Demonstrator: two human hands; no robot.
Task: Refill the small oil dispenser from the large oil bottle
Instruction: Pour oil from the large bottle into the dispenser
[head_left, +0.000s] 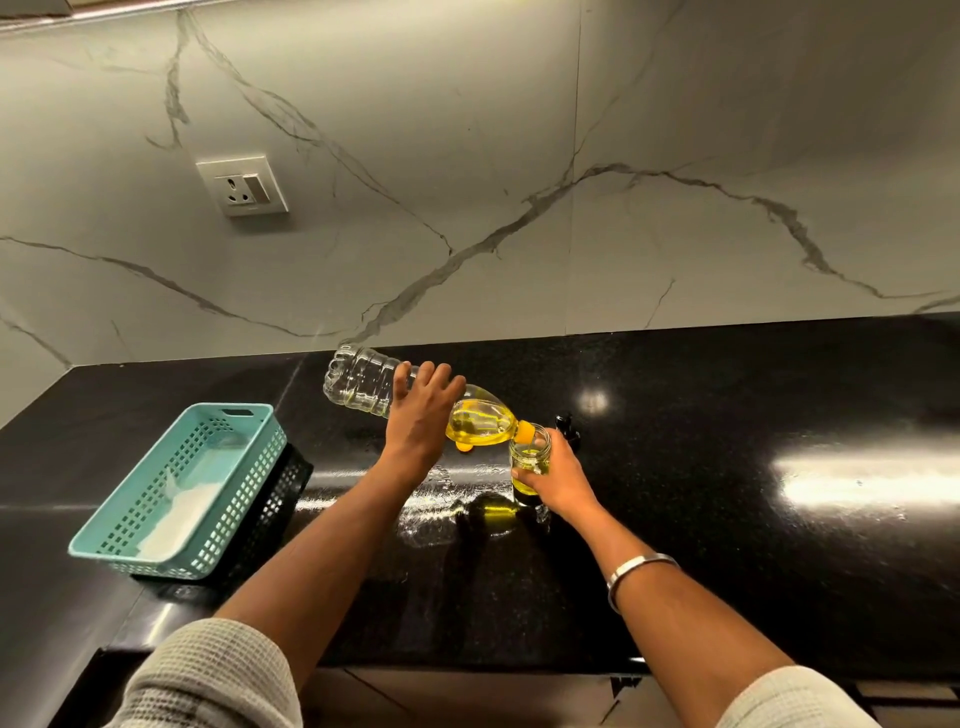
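The large clear oil bottle (363, 384) is tipped over almost flat, its base up to the left and its yellow neck down to the right. Yellow oil has pooled in its shoulder (480, 423). My left hand (421, 415) grips the bottle around its middle. The bottle's mouth sits right at the open rim of the small glass oil dispenser (530, 457), which stands upright on the black counter and holds some yellow oil. My right hand (558, 480) is wrapped round the dispenser from the right.
A black pump top (566, 427) lies on the counter just behind the dispenser. A teal perforated basket (187, 488) nested on a black one sits at the left. A wall socket (243, 185) is on the marble backsplash. The counter's front edge (467, 667) is near me.
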